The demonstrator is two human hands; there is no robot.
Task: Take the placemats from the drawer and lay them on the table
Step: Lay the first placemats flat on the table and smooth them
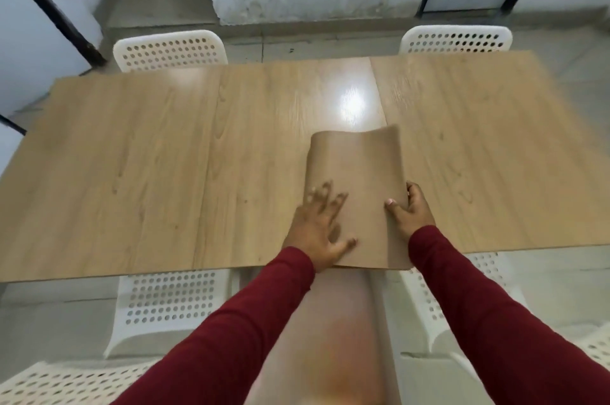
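Note:
A brown placemat (pixel 358 173) lies on the wooden table (pixel 148 157), near the front edge and right of centre. Its far end arches up off the tabletop, and its near edge overhangs the table's front edge slightly. My left hand (pixel 318 226) rests on the mat's left side with fingers spread flat. My right hand (pixel 411 210) holds the mat's right edge, thumb on top and fingers curled under the edge. Both arms wear dark red sleeves.
White perforated chairs stand at the far side (pixel 170 49) (pixel 457 38) and at the near side (pixel 168 299) (pixel 439 299) of the table. A blurred brownish surface (pixel 330 338) hangs below the table edge between my arms. Grey walls and floor lie beyond.

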